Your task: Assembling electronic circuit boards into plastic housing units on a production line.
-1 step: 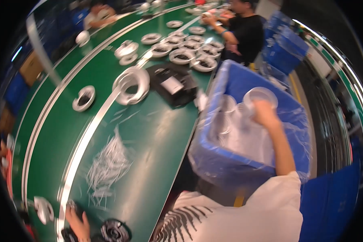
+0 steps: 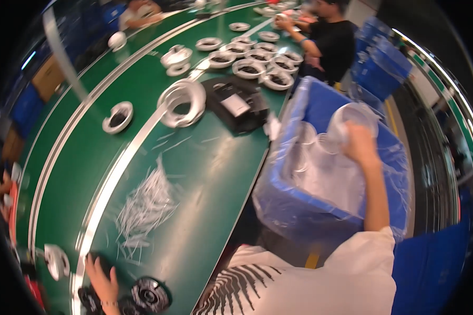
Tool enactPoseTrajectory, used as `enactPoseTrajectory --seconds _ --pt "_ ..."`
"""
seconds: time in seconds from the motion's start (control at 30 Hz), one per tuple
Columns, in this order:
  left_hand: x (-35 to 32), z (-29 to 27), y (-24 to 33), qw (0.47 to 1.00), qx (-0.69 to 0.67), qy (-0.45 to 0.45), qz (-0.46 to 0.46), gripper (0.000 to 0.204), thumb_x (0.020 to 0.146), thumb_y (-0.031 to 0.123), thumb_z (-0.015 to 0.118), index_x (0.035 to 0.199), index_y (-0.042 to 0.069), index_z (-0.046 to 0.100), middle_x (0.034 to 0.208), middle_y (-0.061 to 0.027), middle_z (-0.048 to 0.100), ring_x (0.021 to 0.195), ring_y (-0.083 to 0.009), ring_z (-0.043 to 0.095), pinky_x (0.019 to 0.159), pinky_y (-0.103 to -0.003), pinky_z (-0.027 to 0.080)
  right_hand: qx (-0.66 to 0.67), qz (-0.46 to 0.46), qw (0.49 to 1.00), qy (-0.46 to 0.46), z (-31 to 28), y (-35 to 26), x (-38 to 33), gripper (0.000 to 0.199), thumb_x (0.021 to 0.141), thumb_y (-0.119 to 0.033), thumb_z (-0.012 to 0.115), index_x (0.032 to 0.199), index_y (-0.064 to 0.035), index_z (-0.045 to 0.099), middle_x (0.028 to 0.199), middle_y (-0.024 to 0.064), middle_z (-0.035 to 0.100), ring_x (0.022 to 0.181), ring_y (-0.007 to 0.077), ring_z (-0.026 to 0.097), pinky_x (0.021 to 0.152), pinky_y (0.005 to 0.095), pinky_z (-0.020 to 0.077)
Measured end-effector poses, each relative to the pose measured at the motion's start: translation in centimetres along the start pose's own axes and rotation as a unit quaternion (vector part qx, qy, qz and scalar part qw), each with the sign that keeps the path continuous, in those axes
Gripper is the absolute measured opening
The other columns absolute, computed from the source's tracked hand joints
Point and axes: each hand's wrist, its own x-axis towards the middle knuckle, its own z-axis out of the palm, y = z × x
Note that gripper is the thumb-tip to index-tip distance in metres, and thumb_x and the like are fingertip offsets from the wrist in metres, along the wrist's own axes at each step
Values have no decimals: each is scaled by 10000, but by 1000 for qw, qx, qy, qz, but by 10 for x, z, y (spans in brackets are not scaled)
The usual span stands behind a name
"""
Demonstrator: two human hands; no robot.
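Hands apart: right hand point(image 2: 360, 143) grips a translucent round cover point(image 2: 353, 112) at the blue bin's point(image 2: 319, 100) far end; left hand point(image 2: 102, 281) lies spread, left of the bin, contact unclear. Cover probably light, stiff, slippery; hold by rim.

Over the bin point(image 2: 289, 210), the right hand point(image 2: 360, 142) and its clear cup point(image 2: 365, 113) are blurred. Left of the bin, the left hand point(image 2: 102, 281) is cut off past the wrist.

Factory with green assembly line point(image 2: 210, 184)
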Motion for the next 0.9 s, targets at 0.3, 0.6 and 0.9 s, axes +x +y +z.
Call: enactPoseTrajectory --seconds 0.3,0.6,0.9 --pt "-31 -20 22 995 -32 -66 -67 378 756 218 556 1060 4 484 1161 -150 454 1099 -340 390 945 -477 243 762 -23 614 204 -2 -160 -58 288 744 -106 575 986 23 486 696 42 519 536 91 462 563 255 409" --pt "-82 -63 46 996 -18 24 -83 378 710 103 559 1064 5 469 1198 -128 427 1180 -344 306 976 -473 195 964 224 97 -109 152 -275 30 98 725 -113 515 677 -77 439 478 -26 333 428 119 357 584 322 384" --pt "-99 -62 67 992 -109 15 -66 347 665 52 569 994 -29 491 1170 -172 439 1171 -389 300 945 -445 261 811 362 447 108 169 -289 65 862 693 -137 631 1288 45 34 1231 197 320 1052 270 447 864 343 403"
